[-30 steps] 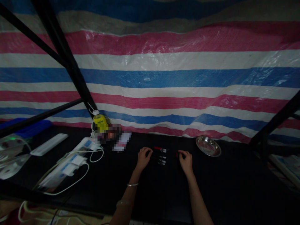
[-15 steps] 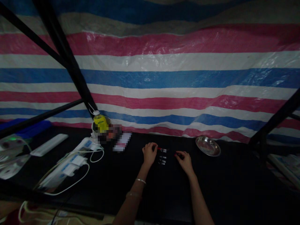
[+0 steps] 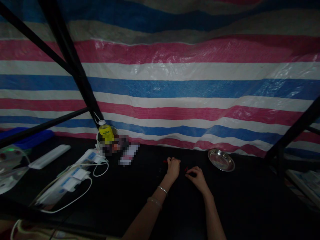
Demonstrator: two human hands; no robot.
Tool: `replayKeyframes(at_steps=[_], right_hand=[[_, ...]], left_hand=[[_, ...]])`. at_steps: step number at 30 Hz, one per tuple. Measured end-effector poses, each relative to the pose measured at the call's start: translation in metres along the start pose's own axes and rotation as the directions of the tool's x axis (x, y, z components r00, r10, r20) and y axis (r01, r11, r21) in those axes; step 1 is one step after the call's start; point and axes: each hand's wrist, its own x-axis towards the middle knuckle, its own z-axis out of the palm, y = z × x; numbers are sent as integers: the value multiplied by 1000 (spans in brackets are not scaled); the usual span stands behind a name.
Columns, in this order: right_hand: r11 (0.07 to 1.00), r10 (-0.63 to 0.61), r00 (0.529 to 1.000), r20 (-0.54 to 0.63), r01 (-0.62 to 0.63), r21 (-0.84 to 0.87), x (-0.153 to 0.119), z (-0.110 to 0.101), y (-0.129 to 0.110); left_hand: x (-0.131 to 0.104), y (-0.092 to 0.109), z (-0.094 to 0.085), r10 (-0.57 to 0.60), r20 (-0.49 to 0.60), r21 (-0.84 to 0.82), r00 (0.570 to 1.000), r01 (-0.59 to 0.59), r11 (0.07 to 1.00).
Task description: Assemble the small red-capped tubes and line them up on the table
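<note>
My left hand [image 3: 173, 168], a bangle on its wrist, lies over the black table with its fingers curled down. A thin red piece [image 3: 165, 161] shows just left of these fingers; whatever lies beneath them is hidden. Faint small shiny pieces [image 3: 160, 171] are left of the wrist, too dark to make out. To the right, my right hand [image 3: 199, 177] has its thumb and fingers brought together at a small red object [image 3: 186, 169], whose kind I cannot tell.
A round shiny metal dish [image 3: 221, 160] stands right of my hands. Farther left are a pixelated phone-like item [image 3: 128, 155], a yellow bottle [image 3: 106, 132] and a white power strip [image 3: 66, 181] with looping cables. Black frame posts [image 3: 85, 88] and a striped sheet [image 3: 160, 88] stand behind.
My left hand has moved right, over the spot where a red and silver piece lay. My right hand stays near its place by the small red object. The view has shifted slightly.
</note>
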Motion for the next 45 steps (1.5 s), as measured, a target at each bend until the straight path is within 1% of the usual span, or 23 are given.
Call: replayKeyframes(at_steps=[3, 6, 9, 11, 13, 15, 17, 21, 24, 26, 33, 37, 41, 45], right_hand=[[1000, 5, 1000, 5, -5, -15, 0, 1, -1], [1000, 2, 1000, 24, -3, 9, 1, -1, -4], [997, 4, 1000, 14, -5, 73, 2, -4, -8], [989, 19, 1000, 3, -20, 144, 3, -5, -11], [968, 53, 999, -4, -50, 246, 4, -5, -15], [928, 87, 996, 8, -84, 364, 4, -4, -20], [876, 105, 994, 42, -112, 470, 3, -2, -26], [799, 116, 989, 96, -151, 582, 1, 1, -34], [782, 118, 983, 144, -181, 596, 1, 2, -36], [773, 127, 979, 159, -199, 603, 1, 2, -36], [749, 148, 976, 158, -215, 627, -1, 5, -39], [729, 152, 974, 170, -227, 646, -2, 8, -42], [733, 130, 983, 131, -184, 655, -4, 14, -46], [742, 106, 989, 103, -147, 654, -6, 21, -49]], left_hand=[[-3, 0, 1, -5, -2, 2, 1000, 5, 1000], [-5, 1, -2, 11, 16, 10, 1000, -11, 1000], [-6, 3, -5, 16, -13, -58, 1000, -17, 998], [-6, 6, -6, -9, -69, -155, 998, -2, 988], [-6, 9, -7, -55, -146, -305, 988, 8, 952], [-7, 13, -8, -104, -217, -463, 971, -8, 886], [-10, 18, -9, -149, -243, -578, 958, -20, 816], [-16, 26, -10, -230, -167, -722, 959, 40, 690], [-19, 27, -9, -289, -120, -797, 950, 81, 599], [-19, 26, -8, -318, -114, -821, 941, 90, 563], [-21, 23, -11, -325, -102, -839, 940, 94, 536], [-23, 21, -13, -352, -69, -856, 933, 125, 501], [-29, 21, -13, -339, -42, -862, 940, 137, 487], [-33, 21, -12, -310, -50, -857, 949, 118, 501]])
